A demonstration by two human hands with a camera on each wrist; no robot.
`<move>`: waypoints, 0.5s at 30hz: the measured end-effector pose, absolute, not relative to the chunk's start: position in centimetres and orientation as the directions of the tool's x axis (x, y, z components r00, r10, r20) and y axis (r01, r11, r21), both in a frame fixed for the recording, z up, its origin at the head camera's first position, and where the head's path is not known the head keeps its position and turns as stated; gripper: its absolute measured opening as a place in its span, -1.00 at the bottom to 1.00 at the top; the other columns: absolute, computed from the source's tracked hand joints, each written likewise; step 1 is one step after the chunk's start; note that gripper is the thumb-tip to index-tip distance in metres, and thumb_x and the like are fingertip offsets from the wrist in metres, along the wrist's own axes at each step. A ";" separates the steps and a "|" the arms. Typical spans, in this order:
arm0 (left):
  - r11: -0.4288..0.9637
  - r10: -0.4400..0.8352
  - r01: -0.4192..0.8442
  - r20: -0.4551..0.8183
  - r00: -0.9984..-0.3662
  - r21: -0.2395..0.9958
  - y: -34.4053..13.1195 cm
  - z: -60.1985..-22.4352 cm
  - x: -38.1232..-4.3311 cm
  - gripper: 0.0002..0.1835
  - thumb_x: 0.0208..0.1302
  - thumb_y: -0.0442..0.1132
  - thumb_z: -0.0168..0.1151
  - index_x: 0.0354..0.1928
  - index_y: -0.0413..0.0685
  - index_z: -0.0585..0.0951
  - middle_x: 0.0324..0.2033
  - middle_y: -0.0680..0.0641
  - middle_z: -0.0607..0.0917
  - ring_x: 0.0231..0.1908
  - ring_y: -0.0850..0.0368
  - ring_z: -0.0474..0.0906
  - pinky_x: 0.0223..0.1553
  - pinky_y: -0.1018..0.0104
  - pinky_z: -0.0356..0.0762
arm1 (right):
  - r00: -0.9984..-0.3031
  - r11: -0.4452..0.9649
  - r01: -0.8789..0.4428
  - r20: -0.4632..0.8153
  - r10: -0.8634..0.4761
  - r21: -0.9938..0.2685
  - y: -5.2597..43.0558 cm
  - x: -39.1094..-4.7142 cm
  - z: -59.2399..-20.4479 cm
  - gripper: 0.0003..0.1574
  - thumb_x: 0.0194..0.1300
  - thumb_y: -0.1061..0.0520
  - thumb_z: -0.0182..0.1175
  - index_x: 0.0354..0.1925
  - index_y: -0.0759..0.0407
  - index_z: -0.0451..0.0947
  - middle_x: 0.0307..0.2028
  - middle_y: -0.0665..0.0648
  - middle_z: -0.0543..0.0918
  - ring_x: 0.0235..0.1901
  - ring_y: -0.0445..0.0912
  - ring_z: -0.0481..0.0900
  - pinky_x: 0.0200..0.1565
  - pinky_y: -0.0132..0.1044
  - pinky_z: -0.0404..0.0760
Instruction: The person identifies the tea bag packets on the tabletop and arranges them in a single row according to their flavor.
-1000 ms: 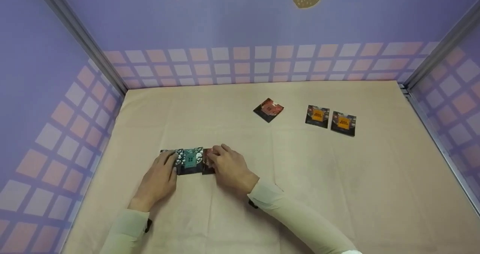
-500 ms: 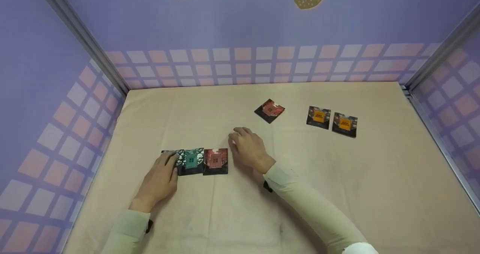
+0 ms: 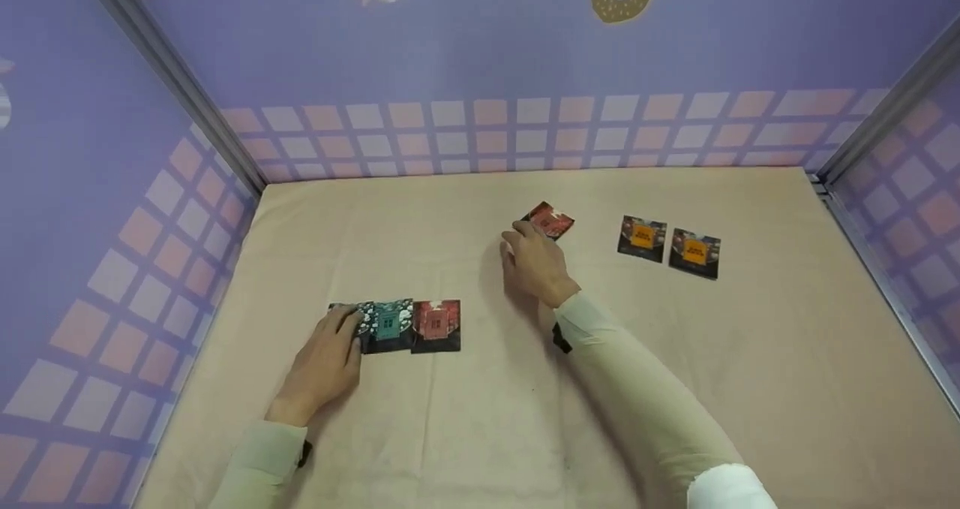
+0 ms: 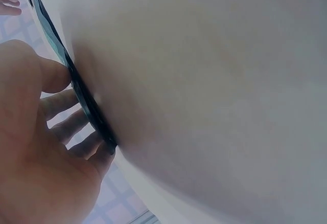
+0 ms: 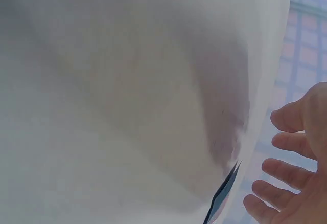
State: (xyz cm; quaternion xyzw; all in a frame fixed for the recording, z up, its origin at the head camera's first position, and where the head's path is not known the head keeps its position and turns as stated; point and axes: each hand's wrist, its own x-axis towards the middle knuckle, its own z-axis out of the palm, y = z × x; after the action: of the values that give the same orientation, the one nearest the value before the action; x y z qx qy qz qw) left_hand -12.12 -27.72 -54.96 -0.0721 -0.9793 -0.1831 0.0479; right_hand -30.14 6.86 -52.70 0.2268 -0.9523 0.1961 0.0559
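Note:
My left hand (image 3: 326, 359) rests its fingers on the leftmost green square packet (image 3: 365, 315), covering most of it. In the left wrist view, the thumb and fingertips touch the dark edge of that packet (image 4: 84, 91). A second green packet (image 3: 388, 326) adjoins it on the right, followed by a red packet (image 3: 436, 326) in the same row. My right hand (image 3: 538, 263) is over the near left corner of another red packet (image 3: 553, 221), which lies turned at an angle. In the right wrist view, the fingers (image 5: 278, 170) are spread apart and appear separate from the packet edge.
Two dark packets with orange labels (image 3: 643, 237) (image 3: 694, 253) lie side by side at the back right. A cream cloth (image 3: 480, 434) covers the table. Purple checked panels (image 3: 487, 58) close in the back and both sides.
My right hand has let go of the red packet in the row and moved away to the back right, reaching the angled red packet. My left hand has stayed on the green packet.

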 end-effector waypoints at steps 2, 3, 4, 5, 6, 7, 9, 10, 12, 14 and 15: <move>0.923 0.127 0.161 0.119 -0.985 0.350 -27.6 -55.1 -12.1 -0.50 0.59 -0.31 0.06 0.46 -0.37 0.46 0.48 -0.37 0.42 0.53 -0.37 0.30 0.54 -0.29 0.32 | -0.898 0.822 -0.440 0.192 -0.396 -0.361 7.5 -30.8 -52.9 -0.55 0.59 0.16 0.18 0.32 0.29 0.63 0.41 0.37 0.55 0.42 0.28 0.52 0.39 0.16 0.60; 0.922 0.128 0.162 0.119 -0.985 0.351 -27.6 -55.1 -12.1 -0.50 0.59 -0.31 0.06 0.47 -0.37 0.46 0.48 -0.37 0.42 0.53 -0.38 0.30 0.54 -0.29 0.32 | -0.900 0.822 -0.436 0.199 -0.389 -0.366 7.8 -31.1 -52.9 -0.56 0.60 0.16 0.17 0.31 0.30 0.64 0.40 0.38 0.55 0.41 0.29 0.52 0.40 0.17 0.59; 0.922 0.129 0.163 0.117 -0.985 0.352 -27.5 -55.1 -12.1 -0.50 0.60 -0.30 0.05 0.47 -0.38 0.45 0.49 -0.37 0.42 0.54 -0.38 0.29 0.55 -0.29 0.31 | -0.902 0.825 -0.430 0.204 -0.380 -0.366 8.0 -31.4 -53.0 -0.56 0.61 0.15 0.15 0.31 0.30 0.64 0.40 0.38 0.55 0.41 0.29 0.52 0.40 0.17 0.59; 0.922 0.130 0.163 0.115 -0.985 0.352 -27.5 -55.1 -12.2 -0.50 0.60 -0.30 0.05 0.47 -0.38 0.45 0.49 -0.37 0.42 0.54 -0.38 0.28 0.55 -0.28 0.31 | -0.905 0.827 -0.423 0.208 -0.370 -0.369 8.3 -31.7 -53.1 -0.56 0.61 0.15 0.14 0.31 0.30 0.64 0.40 0.38 0.55 0.41 0.30 0.52 0.39 0.17 0.60; 0.922 0.132 0.165 0.117 -0.984 0.351 -27.5 -55.0 -12.2 -0.50 0.60 -0.30 0.05 0.47 -0.38 0.45 0.49 -0.38 0.42 0.54 -0.39 0.28 0.55 -0.29 0.31 | -0.909 0.830 -0.416 0.211 -0.360 -0.372 8.6 -32.0 -53.1 -0.56 0.62 0.15 0.13 0.31 0.30 0.64 0.40 0.38 0.55 0.41 0.30 0.52 0.36 0.18 0.62; 0.922 0.130 0.163 0.114 -0.985 0.351 -27.5 -55.0 -12.3 -0.50 0.60 -0.30 0.04 0.47 -0.38 0.45 0.49 -0.38 0.41 0.54 -0.38 0.28 0.55 -0.28 0.30 | -0.911 0.833 -0.410 0.213 -0.353 -0.372 8.8 -32.3 -53.1 -0.56 0.62 0.15 0.13 0.31 0.30 0.64 0.40 0.37 0.55 0.40 0.30 0.53 0.34 0.18 0.64; 0.924 0.127 0.159 0.113 -0.986 0.349 -27.5 -54.9 -12.3 -0.49 0.60 -0.30 0.04 0.47 -0.38 0.44 0.49 -0.38 0.41 0.54 -0.38 0.28 0.56 -0.27 0.30 | -0.916 0.837 -0.399 0.209 -0.343 -0.374 9.2 -32.8 -53.2 -0.55 0.60 0.16 0.13 0.32 0.31 0.63 0.39 0.35 0.56 0.41 0.28 0.52 0.34 0.17 0.64; 0.925 0.125 0.156 0.111 -0.986 0.347 -27.6 -54.9 -12.3 -0.49 0.60 -0.30 0.04 0.48 -0.38 0.44 0.49 -0.38 0.41 0.54 -0.38 0.28 0.56 -0.27 0.29 | -0.919 0.840 -0.392 0.198 -0.341 -0.374 9.4 -33.0 -53.3 -0.53 0.60 0.17 0.13 0.34 0.32 0.61 0.40 0.34 0.55 0.42 0.28 0.50 0.35 0.17 0.64; 0.927 0.122 0.152 0.109 -0.987 0.344 -27.7 -54.8 -12.3 -0.49 0.60 -0.30 0.04 0.48 -0.38 0.44 0.49 -0.38 0.41 0.54 -0.38 0.28 0.57 -0.27 0.29 | -0.922 0.841 -0.385 0.180 -0.342 -0.380 9.7 -33.4 -53.4 -0.51 0.58 0.20 0.12 0.37 0.34 0.58 0.42 0.34 0.52 0.46 0.27 0.46 0.38 0.17 0.61; 0.928 0.119 0.147 0.102 -0.988 0.342 -27.8 -54.8 -12.2 -0.49 0.60 -0.30 0.04 0.48 -0.38 0.44 0.49 -0.38 0.41 0.54 -0.38 0.28 0.57 -0.27 0.29 | -0.926 0.842 -0.378 0.156 -0.344 -0.384 9.8 -33.8 -53.6 -0.47 0.58 0.21 0.10 0.41 0.36 0.53 0.46 0.34 0.48 0.50 0.28 0.40 0.44 0.17 0.54; 0.929 0.116 0.144 0.100 -0.988 0.342 -27.8 -54.8 -12.1 -0.48 0.59 -0.30 0.04 0.48 -0.38 0.44 0.50 -0.37 0.41 0.55 -0.38 0.27 0.57 -0.27 0.29 | -0.928 0.844 -0.372 0.143 -0.343 -0.388 9.9 -34.0 -53.7 -0.46 0.59 0.22 0.09 0.43 0.36 0.51 0.49 0.35 0.45 0.52 0.28 0.37 0.46 0.18 0.52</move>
State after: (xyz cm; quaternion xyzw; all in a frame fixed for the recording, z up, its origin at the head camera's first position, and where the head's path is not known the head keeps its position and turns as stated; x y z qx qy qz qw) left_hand -12.09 -27.83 -54.78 -0.0662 -0.9813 -0.1767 0.0389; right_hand -33.95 9.91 -53.68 0.1863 -0.9595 0.2087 0.0340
